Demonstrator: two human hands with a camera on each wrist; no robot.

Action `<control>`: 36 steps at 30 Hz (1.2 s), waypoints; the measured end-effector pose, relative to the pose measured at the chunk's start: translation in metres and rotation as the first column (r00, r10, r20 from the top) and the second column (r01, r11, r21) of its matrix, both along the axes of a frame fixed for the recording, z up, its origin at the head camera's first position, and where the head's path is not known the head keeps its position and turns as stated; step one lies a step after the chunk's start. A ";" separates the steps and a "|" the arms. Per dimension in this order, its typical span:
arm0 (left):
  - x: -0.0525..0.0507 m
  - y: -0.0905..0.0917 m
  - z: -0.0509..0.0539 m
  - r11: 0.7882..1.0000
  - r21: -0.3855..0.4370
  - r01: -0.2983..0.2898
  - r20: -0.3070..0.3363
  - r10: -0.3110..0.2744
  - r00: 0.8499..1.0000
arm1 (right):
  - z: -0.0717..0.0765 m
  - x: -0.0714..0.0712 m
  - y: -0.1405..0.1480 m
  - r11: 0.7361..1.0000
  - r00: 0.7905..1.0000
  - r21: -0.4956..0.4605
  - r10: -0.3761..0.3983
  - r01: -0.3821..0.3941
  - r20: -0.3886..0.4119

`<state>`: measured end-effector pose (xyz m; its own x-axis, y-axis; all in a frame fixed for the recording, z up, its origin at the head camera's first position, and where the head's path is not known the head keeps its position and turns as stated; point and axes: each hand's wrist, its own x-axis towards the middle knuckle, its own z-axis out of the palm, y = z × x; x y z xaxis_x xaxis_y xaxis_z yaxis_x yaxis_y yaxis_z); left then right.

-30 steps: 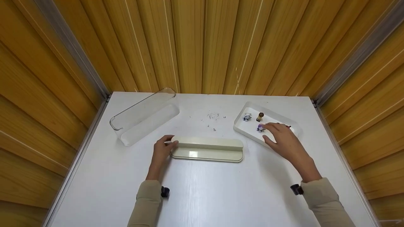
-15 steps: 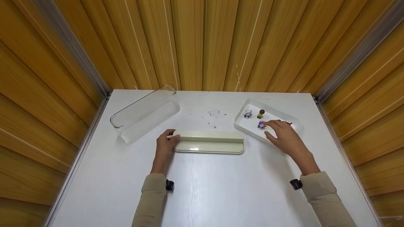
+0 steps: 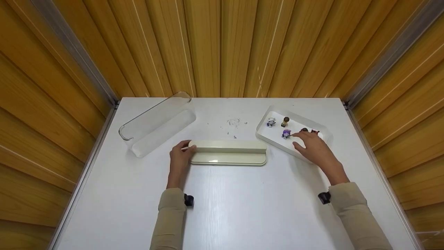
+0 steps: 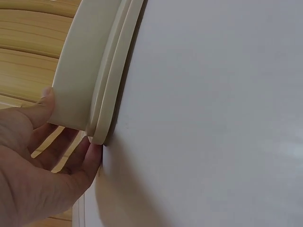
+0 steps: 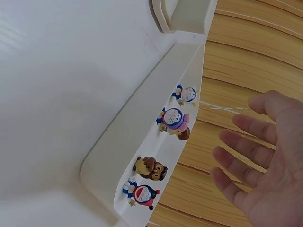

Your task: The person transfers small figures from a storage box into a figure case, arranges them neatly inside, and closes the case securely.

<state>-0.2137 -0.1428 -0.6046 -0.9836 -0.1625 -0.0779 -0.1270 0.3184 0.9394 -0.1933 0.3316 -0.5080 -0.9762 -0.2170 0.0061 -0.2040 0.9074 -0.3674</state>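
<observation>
In the head view my left hand (image 3: 180,159) grips the left end of a cream stepped display stand (image 3: 229,159). The left wrist view shows the thumb on its upper step and the fingers at the lower end edge. My right hand (image 3: 314,147) hovers over a white tray (image 3: 274,141), fingers loosely bent, holding nothing. Closest to its fingertips is a cat figurine with a purple hat (image 3: 286,134). Also in the tray are a blue-and-white cat figurine (image 5: 184,93), a brown-haired figurine (image 3: 285,121), an owl figurine (image 5: 150,168) and a red-hatted cat figurine (image 5: 142,195).
A clear long box (image 3: 156,128) lies at the back left of the white table (image 3: 222,208). Dark specks and scuffs (image 3: 234,122) mark the tabletop behind the stand. Wood-patterned panels (image 3: 208,48) enclose the back and sides.
The stand has slid slightly toward the back with my left hand on it. My right hand has shifted a little right, showing more of the purple-hatted figurine. The head view has tilted slightly.
</observation>
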 end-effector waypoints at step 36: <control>-0.018 -0.015 0.028 0.984 0.176 -0.002 0.397 -0.069 0.915 | -0.035 -0.102 0.001 0.997 0.968 0.028 0.066 -0.075 0.240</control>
